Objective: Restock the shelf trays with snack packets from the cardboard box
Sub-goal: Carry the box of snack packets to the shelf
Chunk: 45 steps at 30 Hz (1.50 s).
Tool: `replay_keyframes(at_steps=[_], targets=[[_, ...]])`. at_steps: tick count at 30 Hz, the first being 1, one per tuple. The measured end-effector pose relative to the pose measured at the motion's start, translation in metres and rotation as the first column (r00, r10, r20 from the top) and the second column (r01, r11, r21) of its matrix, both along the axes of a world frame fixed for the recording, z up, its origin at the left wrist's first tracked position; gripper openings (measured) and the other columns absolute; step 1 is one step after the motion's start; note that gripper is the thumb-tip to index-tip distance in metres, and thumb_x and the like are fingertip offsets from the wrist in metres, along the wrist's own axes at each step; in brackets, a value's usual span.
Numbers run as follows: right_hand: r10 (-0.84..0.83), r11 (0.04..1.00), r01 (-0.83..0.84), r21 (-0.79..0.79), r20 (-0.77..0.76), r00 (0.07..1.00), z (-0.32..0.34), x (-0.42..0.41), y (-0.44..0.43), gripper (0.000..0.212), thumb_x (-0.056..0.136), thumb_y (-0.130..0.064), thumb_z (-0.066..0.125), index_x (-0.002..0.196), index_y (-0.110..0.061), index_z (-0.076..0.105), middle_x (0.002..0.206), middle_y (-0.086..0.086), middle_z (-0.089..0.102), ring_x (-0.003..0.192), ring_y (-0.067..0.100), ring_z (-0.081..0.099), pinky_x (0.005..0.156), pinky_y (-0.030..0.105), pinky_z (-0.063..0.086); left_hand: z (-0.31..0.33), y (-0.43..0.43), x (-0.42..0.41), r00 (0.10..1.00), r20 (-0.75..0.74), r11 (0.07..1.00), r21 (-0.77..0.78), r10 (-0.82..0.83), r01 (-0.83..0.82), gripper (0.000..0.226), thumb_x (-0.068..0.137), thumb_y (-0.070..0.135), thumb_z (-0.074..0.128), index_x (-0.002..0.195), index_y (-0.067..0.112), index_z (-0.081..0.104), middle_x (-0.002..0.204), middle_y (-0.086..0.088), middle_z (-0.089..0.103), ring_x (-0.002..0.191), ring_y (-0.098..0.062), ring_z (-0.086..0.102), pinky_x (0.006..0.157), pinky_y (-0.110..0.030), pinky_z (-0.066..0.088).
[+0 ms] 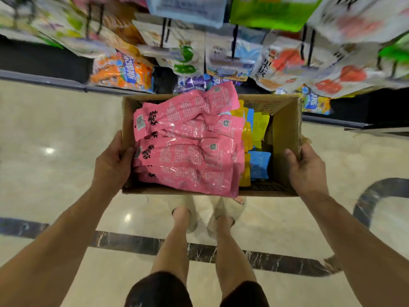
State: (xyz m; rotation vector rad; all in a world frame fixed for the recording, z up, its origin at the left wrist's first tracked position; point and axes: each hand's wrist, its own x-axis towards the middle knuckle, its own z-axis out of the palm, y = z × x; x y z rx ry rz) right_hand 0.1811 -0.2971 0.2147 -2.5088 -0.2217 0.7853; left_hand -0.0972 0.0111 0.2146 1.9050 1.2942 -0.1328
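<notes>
I carry an open cardboard box (pixel 285 134) above the floor, in front of my legs. My left hand (pixel 111 161) grips its left wall, thumb inside. On the right wall, my right hand (pixel 306 166) holds the same way. Several long pink snack packets (pixel 188 140) fill the left and middle of the box. Yellow packets (pixel 254 127) and blue packets (pixel 259 165) stand at its right side. The shelf trays are not clearly visible; hanging packets hide them.
Snack bags hang on black pegs (pixel 234 43) across the top. An orange and blue bag (pixel 124 72) sits low at left, and purple packets (pixel 194 84) lie behind the box. The dark shelf base (pixel 44 78) runs along the shiny marble floor (pixel 55 140). My sandalled feet (pixel 205 214) stand below.
</notes>
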Motion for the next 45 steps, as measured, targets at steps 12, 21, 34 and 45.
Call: replay_keyframes(at_steps=[12,21,34,45], targets=[[0.133,0.985,-0.147,0.096,0.138,0.982,0.27,-0.005,0.069,0.017,0.102,-0.021,0.056,0.113,-0.008,0.059,0.068,-0.015,0.046,0.077,0.023,0.049,0.059,0.03,0.023,0.276,0.035,-0.049,0.987,0.112,0.98,0.148,0.114,-0.13,0.036,0.102,0.027,0.048,0.134,0.042,0.05,0.103,0.008,0.068,0.091,-0.021,0.063,0.084,-0.038,0.052],[0.331,0.928,-0.359,0.097,0.226,0.916,0.411,-0.041,0.144,0.029,0.099,-0.028,0.057,0.128,-0.021,0.058,0.105,0.015,0.071,0.101,0.037,0.065,0.083,0.043,0.051,0.409,0.051,-0.137,0.963,0.188,0.924,0.294,0.194,-0.244,0.037,0.101,0.026,0.051,0.134,0.043,0.051,0.102,0.002,0.073,0.094,-0.024,0.067,0.079,-0.036,0.05],[0.504,0.819,-0.555,0.144,0.281,0.817,0.491,-0.156,0.291,0.031,0.095,-0.023,0.062,0.126,-0.021,0.063,0.11,0.011,0.074,0.101,0.035,0.067,0.081,0.039,0.051,0.49,0.11,-0.296,0.905,0.207,0.802,0.421,0.371,-0.425,0.041,0.099,0.03,0.054,0.139,0.04,0.052,0.117,-0.008,0.072,0.105,-0.033,0.063,0.075,-0.033,0.042],[0.724,0.623,-0.774,0.115,0.292,0.625,0.52,-0.278,0.449,0.044,0.099,-0.028,0.057,0.142,-0.021,0.054,0.125,0.012,0.068,0.11,0.035,0.063,0.087,0.041,0.052,0.516,0.149,-0.424,0.764,0.178,0.636,0.457,0.62,-0.622,0.035,0.101,0.031,0.05,0.135,0.035,0.054,0.111,-0.01,0.072,0.101,-0.035,0.064,0.078,-0.039,0.047]])
